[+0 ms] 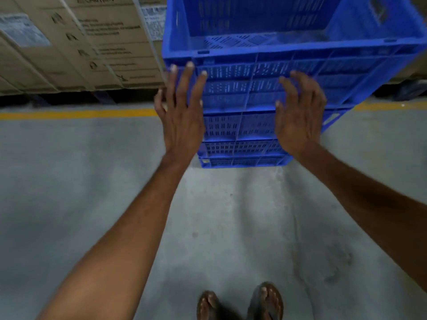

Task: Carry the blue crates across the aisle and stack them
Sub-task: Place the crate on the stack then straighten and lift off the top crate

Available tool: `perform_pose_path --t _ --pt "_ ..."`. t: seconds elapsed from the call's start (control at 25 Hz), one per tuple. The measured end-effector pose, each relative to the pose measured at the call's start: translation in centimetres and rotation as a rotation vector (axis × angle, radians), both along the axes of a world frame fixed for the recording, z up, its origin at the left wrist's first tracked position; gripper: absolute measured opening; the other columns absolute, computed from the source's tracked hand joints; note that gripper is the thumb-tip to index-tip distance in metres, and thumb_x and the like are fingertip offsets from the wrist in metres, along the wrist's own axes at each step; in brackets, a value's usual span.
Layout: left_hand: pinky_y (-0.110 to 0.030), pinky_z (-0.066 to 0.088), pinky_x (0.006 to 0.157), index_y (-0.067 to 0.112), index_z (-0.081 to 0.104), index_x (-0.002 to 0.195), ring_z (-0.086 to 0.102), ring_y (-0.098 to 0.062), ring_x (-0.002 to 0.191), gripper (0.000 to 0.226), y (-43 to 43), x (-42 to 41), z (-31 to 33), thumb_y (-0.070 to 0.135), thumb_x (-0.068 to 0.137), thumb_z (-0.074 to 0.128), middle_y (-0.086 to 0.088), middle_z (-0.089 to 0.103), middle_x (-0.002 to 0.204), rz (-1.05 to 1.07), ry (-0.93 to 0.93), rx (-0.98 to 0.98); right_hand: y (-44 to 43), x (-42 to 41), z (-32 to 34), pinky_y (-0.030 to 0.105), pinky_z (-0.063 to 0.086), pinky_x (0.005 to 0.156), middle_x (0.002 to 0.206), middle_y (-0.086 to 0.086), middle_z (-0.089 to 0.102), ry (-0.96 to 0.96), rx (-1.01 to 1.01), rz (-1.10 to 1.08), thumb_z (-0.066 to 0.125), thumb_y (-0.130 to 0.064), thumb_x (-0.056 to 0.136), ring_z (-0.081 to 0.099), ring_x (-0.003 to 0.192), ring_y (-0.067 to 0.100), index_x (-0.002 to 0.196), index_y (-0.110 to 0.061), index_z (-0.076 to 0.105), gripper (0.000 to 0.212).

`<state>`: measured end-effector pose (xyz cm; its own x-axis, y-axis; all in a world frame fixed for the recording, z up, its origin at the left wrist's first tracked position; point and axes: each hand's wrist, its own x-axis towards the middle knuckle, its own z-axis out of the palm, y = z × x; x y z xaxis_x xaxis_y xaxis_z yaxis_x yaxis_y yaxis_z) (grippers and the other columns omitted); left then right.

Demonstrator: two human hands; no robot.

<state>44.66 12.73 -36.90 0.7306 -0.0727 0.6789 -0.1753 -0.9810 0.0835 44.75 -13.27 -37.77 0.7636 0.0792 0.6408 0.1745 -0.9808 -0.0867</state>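
Hovering spread-fingered, left hand (182, 118) and right hand (300, 116) hide the blue crates (242, 130), contact unclear

Grey concrete floor (92, 181), yellow line (76, 113), strapped cardboard boxes (76, 42) behind.

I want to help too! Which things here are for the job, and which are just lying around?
For the job:
- top blue crate
- stack of blue crates under it
- left hand, open
- right hand, open

Just there:
- cardboard boxes
- yellow floor line
- sandals
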Motion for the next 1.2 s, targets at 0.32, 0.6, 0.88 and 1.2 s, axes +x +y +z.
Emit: perform_pose_path --t 0.32,0.6,0.88,1.2 --pt "-0.037 0.045 0.084 0.028 0.070 0.125 0.063 -0.020 0.105 0.026 -1.3 5.3 -14.2 0.033 0.102 0.061 0.006 0.070 0.117 -0.085 -0.306 0.132 -2.6 4.8 -14.4 0.042 0.048 0.093 0.130 0.008 0.063 -0.319 -0.060 0.185 0.057 -0.017 0.104 0.047 0.114 0.029 0.136 -0.013 0.062 0.033" --pt "-0.037 0.046 0.055 0.021 0.077 0.092 0.057 -0.027 0.070 0.024 -2.2 8.0 -14.8 0.041 0.098 0.064 -0.002 0.064 0.078 -0.025 -0.641 0.065 -0.6 8.0 -14.3 0.035 0.048 0.069 0.082 0.004 0.065 -0.684 0.024 0.120 0.064 -0.025 0.100 0.052 0.078 0.027 0.090 -0.011 0.075 0.020" --pt "-0.035 0.040 0.052 0.018 0.070 0.079 0.055 -0.026 0.065 0.036 -2.6 7.5 -14.2 0.047 0.098 0.061 -0.002 0.059 0.073 0.042 -0.631 0.159 -0.2 8.3 -13.9 0.038 0.043 0.060 0.072 0.004 0.056 -0.709 -0.032 0.066 0.060 -0.035 0.102 0.047 0.071 0.026 0.072 -0.014 0.062 0.036" --pt "-0.033 0.043 0.065 0.017 0.071 0.091 0.053 -0.024 0.083 0.042 -4.3 5.5 -14.5 0.057 0.095 0.058 -0.005 0.057 0.091 0.034 -0.433 -0.160 -0.7 4.7 -13.8 0.038 0.043 0.087 0.109 -0.001 0.065 -0.425 0.288 0.000 0.073 -0.033 0.088 0.055 0.105 0.027 0.104 -0.019 0.069 0.021"
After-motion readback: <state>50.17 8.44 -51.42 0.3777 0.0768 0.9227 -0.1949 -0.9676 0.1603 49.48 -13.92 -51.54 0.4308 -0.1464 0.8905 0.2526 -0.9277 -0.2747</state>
